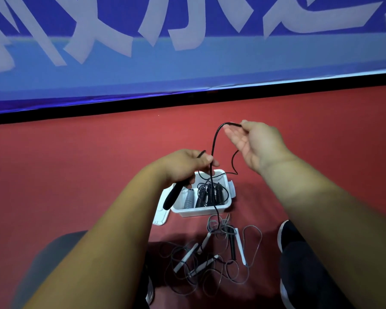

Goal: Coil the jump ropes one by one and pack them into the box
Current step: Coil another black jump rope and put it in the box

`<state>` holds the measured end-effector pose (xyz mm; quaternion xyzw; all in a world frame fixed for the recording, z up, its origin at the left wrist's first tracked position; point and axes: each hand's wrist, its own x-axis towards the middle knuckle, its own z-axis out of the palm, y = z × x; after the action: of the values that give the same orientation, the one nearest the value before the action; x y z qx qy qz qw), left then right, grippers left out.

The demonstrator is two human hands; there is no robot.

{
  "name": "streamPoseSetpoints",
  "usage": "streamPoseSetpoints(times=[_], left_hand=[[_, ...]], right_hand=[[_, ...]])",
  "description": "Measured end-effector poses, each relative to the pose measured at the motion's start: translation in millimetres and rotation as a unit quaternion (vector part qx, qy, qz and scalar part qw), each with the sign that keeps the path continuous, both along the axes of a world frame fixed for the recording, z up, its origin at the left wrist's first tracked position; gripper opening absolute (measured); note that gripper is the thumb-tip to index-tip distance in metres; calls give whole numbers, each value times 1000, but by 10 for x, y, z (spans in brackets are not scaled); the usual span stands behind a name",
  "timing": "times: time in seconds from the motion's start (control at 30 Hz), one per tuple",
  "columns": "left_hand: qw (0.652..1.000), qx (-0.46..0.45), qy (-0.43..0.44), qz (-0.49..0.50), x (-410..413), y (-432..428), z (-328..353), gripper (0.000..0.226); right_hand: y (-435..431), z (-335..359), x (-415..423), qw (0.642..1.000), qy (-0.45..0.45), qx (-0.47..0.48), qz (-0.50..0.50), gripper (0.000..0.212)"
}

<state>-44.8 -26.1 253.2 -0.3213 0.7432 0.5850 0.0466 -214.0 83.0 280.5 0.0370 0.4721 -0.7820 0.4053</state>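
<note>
My left hand (187, 166) is clenching the black foam-handled jump rope (173, 197) above the white plastic box (198, 211) while my right hand (254, 146) is pinching its cord (212, 148), shaping a coil

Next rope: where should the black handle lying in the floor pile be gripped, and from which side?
Grip the black handle mid-shaft from above, fingers across its length. It lies flat on the floor, pointing away from the person. Grey cords tangle at its far end and a white handle lies close on its right, so its near-left side looks freer.
</note>
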Motion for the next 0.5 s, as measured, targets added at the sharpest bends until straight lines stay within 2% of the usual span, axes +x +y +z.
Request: streamPoseSetpoints(times=[0.07, 0.23, 0.37, 0.5], left_hand=[[1000, -6, -16, -2, -7, 14, -20, 28], [1000, 14, 13, 17, -66, 18, 33, 29], [995, 59, 47, 60, -109, 17, 94, 29], [984, 123, 85, 92, -122, 49, 169, 26]], right_hand=[[14, -11, -22, 1000, -17, -4, -3, 10], [36, -40, -37, 1000, -23, 14, 11, 10], [66, -122, -46, 994, -2, 89, 66, 10], [87, -211, -34, 973, 39, 183, 134, 11]])
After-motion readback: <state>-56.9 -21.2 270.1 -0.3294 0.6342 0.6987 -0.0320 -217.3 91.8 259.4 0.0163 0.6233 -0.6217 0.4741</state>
